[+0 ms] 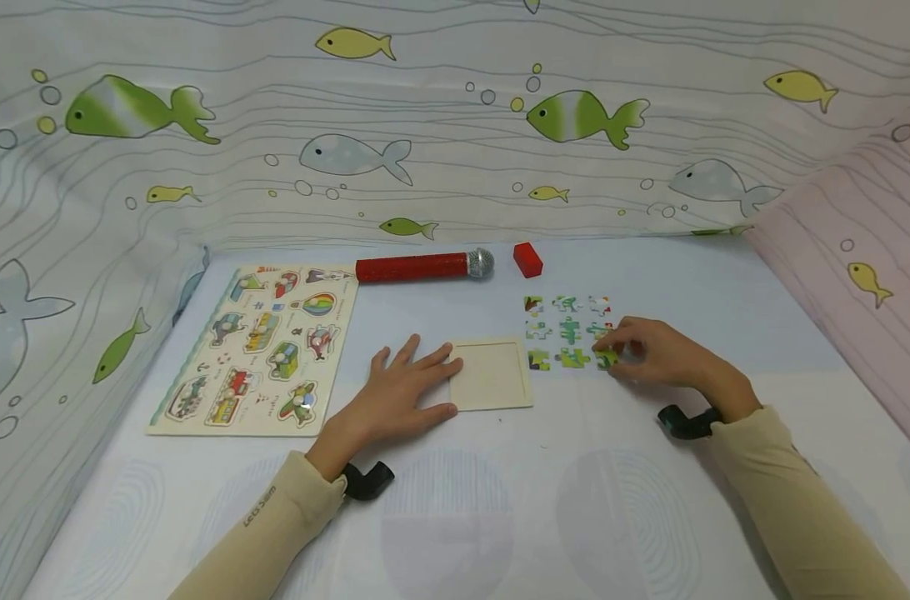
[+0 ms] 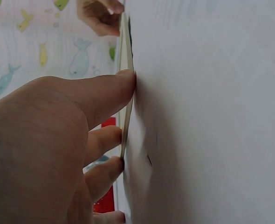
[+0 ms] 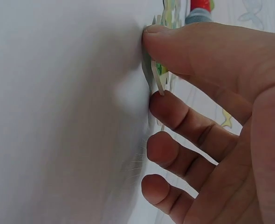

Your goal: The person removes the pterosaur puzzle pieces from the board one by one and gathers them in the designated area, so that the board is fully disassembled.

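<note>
My left hand (image 1: 399,396) lies with fingers spread at the left side of a shallow square wooden puzzle tray (image 1: 492,402). Its thumb (image 2: 112,91) and fingertips rest along the tray's edge. To the right of the tray, several jigsaw pieces (image 1: 570,330) with green and white print lie in neat rows, apart from each other. At the near right corner of these rows, my right hand (image 1: 661,354) pinches a green puzzle piece (image 1: 605,358) between thumb and index finger. In the right wrist view, that puzzle piece (image 3: 159,74) stands slightly tilted against the fingertips.
A wooden peg board (image 1: 256,358) with vehicle pictures lies at the left. Behind the tray is a red microphone (image 1: 417,267) with a silver head, and a red block (image 1: 527,260) sits to its right. Fish-printed cloth (image 1: 455,108) hangs along the back and sides.
</note>
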Available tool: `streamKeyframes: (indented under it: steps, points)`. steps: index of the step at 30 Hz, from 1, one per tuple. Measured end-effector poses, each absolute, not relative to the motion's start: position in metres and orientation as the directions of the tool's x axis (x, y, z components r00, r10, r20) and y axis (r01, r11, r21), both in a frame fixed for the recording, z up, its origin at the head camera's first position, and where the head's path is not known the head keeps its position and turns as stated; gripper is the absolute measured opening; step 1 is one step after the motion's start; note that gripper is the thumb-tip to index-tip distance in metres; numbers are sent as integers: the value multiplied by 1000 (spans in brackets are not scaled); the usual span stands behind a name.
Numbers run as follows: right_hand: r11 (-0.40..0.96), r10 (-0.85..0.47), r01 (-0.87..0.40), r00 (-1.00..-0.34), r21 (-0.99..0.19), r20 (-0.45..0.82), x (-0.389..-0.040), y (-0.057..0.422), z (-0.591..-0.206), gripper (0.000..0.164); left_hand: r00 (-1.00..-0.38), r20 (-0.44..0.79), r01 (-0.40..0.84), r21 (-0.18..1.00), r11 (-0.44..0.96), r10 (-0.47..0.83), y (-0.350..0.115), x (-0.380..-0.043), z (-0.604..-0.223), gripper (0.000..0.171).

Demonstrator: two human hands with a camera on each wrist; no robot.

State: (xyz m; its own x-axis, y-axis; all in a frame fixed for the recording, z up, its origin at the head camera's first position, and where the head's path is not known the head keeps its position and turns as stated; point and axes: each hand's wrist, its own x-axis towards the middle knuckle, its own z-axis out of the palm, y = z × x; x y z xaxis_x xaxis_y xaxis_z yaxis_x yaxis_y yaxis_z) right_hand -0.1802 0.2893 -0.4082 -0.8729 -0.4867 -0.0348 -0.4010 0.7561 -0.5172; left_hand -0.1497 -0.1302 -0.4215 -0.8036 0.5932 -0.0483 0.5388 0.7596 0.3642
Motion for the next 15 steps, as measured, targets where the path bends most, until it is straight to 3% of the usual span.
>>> streamKeyframes:
  steps: [9,15]
  points:
    - [746,-485,-405,-874,-529,-16,-176,293,-410,33,-798,-48,544,374,751,601,-128,-150,-423,66]
    - [726,-461,-421,-885,-544,69,-171,297,-415,30,-795,-39,549,377,746,605,-127,-147,-423,66]
